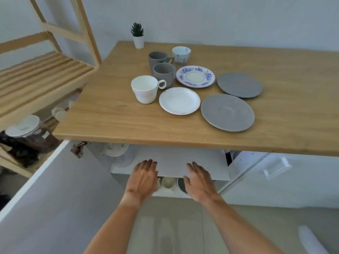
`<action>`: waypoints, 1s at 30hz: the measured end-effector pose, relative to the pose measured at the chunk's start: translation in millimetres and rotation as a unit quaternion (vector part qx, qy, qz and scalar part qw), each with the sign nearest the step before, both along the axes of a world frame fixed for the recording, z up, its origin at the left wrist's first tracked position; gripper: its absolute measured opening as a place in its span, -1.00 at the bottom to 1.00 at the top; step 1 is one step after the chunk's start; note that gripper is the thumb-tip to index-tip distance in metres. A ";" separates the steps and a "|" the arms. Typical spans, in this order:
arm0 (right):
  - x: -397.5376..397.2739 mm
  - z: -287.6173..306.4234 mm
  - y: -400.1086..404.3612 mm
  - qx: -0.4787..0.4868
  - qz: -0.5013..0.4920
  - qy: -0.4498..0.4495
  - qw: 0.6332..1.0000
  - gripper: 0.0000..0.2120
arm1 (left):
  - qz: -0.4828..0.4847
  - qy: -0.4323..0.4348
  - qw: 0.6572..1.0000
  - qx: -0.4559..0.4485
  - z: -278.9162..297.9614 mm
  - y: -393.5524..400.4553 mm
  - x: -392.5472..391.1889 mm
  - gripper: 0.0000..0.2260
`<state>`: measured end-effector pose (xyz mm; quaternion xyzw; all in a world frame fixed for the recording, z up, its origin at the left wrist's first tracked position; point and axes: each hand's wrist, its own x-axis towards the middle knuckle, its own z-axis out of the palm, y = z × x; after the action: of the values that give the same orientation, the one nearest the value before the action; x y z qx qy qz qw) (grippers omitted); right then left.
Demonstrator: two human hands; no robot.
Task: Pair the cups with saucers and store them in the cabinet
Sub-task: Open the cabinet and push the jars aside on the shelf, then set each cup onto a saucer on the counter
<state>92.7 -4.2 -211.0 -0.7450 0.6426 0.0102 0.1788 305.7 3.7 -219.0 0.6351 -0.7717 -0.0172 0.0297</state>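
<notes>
Hovering empty with fingers spread, left hand (142, 179) and right hand (199, 181) face brittle, slick crockery: take the white cup (145, 88) at ten o'clock by its handle.

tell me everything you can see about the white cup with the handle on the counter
The white cup stands upright on the wooden counter, nearest the front left of the group of dishes. It looks like glazed ceramic, tapering toward the base, with faint ridges around its lower body. Its loop handle points right, toward the grey cup behind it. It looks empty. The white saucer lies just to its right; no hand touches it.
</notes>
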 end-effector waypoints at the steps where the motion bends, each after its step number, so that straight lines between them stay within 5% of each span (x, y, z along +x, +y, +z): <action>1: -4.1 20.5 15.7 -0.011 -0.001 -0.022 1.000 -0.52 | -0.001 0.008 1.000 0.008 19.1 14.3 -0.1 -0.70; 7: -30.8 153.6 70.2 -0.068 -0.046 -0.079 0.993 -0.59 | 0.052 0.099 0.994 0.020 155.8 69.3 -8.4 -0.65; 13: -49.9 249.1 39.1 -0.128 -0.124 -0.126 0.976 -0.61 | 0.092 0.111 0.989 -0.040 247.7 47.8 -11.3 -0.65; 25: -49.5 276.5 -46.4 0.081 -0.251 -0.080 0.961 -0.16 | 0.096 0.088 0.986 -0.106 298.8 -66.8 6.2 -0.66; 30: -54.8 271.0 -79.8 0.110 -0.235 -0.042 0.965 0.12 | 0.118 0.093 0.988 -0.032 305.4 -148.1 -1.0 -0.52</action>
<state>37.9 -83.9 59.9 -0.5482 0.7868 0.0074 0.2836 304.7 -144.4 86.4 0.7161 -0.6853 -0.0479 0.1236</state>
